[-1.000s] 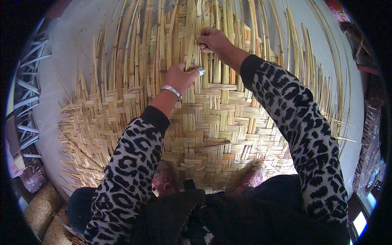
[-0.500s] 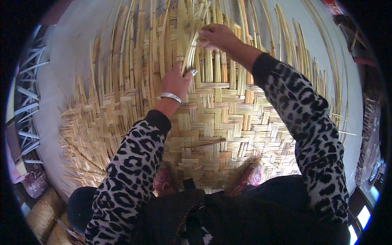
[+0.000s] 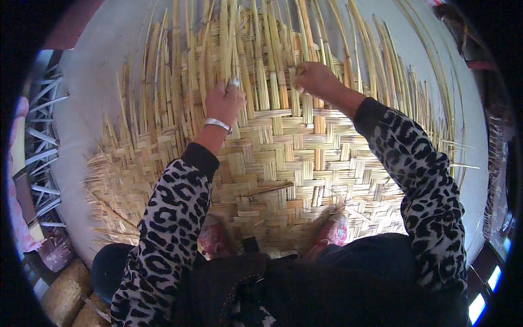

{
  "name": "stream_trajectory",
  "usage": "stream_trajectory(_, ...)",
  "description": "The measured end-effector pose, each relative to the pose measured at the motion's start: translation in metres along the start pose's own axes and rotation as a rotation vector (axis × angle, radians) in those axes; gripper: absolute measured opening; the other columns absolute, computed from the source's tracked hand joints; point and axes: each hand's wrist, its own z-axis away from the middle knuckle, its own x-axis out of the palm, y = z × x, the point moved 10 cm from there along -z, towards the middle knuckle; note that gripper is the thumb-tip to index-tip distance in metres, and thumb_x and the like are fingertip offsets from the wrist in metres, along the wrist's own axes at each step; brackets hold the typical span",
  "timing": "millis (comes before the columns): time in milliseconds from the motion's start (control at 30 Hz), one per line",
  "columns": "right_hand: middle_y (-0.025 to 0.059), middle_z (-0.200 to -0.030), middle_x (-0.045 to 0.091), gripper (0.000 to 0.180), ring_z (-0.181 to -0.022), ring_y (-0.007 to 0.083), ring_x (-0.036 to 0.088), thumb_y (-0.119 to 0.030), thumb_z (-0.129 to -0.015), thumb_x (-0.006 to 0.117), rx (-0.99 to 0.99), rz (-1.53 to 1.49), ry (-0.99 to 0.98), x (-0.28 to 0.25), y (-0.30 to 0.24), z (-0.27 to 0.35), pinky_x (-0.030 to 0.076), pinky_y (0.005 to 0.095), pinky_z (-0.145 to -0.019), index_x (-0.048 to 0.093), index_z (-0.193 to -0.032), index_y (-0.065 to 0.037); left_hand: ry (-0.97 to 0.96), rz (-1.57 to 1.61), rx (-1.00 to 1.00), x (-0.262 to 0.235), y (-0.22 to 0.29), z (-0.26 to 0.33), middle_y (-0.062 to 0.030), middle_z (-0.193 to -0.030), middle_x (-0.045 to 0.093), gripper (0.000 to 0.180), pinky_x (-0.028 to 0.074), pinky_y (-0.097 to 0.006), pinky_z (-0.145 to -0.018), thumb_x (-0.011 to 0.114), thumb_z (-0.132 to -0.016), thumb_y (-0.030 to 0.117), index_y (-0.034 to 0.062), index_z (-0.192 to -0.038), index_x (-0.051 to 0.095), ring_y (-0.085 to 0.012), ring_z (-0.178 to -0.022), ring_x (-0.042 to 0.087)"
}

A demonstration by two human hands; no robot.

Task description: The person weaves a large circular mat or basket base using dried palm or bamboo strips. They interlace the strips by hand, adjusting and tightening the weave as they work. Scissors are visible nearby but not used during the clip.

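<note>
Left hand (image 3: 224,101): fingers curled around loose strips (image 3: 231,49), apparently to hold them clear. Right hand (image 3: 317,80): fingertips pressed together at another strip (image 3: 295,101); pinch unclear. Woven mat (image 3: 283,147): on floor (image 3: 87,87), beneath both hands, shoes (image 3: 333,231) probably weighting its near side.

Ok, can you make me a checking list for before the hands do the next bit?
1. Left hand holding strips: ok, its fingers look closed on them.
2. Right hand holding a strip: cannot tell; its fingers are curled beside some.
3. Silver bracelet out of the strips' way: ok, it sits on the left wrist.
4. All strips woven into the mat: not ok, many stick out past the weave.
5. Mat free of loose bits: not ok, a thin brown piece seems to lie across it.
</note>
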Motion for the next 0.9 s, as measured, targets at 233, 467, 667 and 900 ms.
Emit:
stream_trajectory(233, 0.0096, -0.074, 0.060, 0.028, -0.066, 0.0177, 0.058, -0.025, -0.084, 0.064, 0.145, -0.438, -0.253, 0.018, -0.005, -0.017, 0.054, 0.0332, -0.064, 0.066, -0.087, 0.002, -0.175, 0.010, -0.180, 0.012, -0.003, -0.032, -0.0239, -0.118, 0.060, 0.044, 0.055, -0.045, -0.083, 0.051, -0.094, 0.024, -0.0114, -0.119, 0.045, -0.0335, -0.107, 0.062)
stream_trajectory(467, 0.0078, -0.087, 0.059, 0.033, -0.075, 0.0173, 0.059, -0.030, -0.084, 0.065, 0.247, -0.586, -0.200, 0.014, -0.006, -0.008, 0.057, 0.0359, -0.075, 0.062, -0.096, 0.001, -0.205, 0.239, -0.309, 0.010, 0.003, -0.029, -0.0101, -0.104, 0.063, 0.026, 0.052, -0.042, -0.075, 0.049, -0.095, 0.025, 0.0030, -0.106, 0.055, -0.0260, -0.096, 0.066)
stream_trajectory(667, 0.0071, -0.089, 0.066, 0.033, -0.077, 0.0168, 0.062, -0.032, -0.083, 0.065, 0.208, -0.667, -0.347, 0.029, -0.007, -0.012, 0.054, 0.0344, -0.071, 0.064, -0.104, -0.006, -0.287, 0.463, -0.323, 0.013, 0.027, -0.007, -0.0079, -0.099, 0.063, 0.024, 0.053, -0.045, -0.080, 0.049, -0.096, 0.028, 0.0060, -0.103, 0.054, -0.0262, -0.096, 0.066)
stream_trajectory(900, 0.0086, -0.101, 0.066, 0.041, -0.089, 0.0180, 0.061, -0.034, -0.084, 0.066, 0.086, -0.672, -0.253, 0.011, -0.021, -0.002, 0.047, 0.0324, -0.080, 0.061, -0.113, -0.005, -0.108, 0.142, -0.182, -0.002, 0.024, -0.037, -0.0101, -0.092, 0.065, 0.030, 0.057, -0.036, -0.068, 0.054, -0.093, 0.027, 0.0006, -0.106, 0.058, -0.0222, -0.085, 0.066)
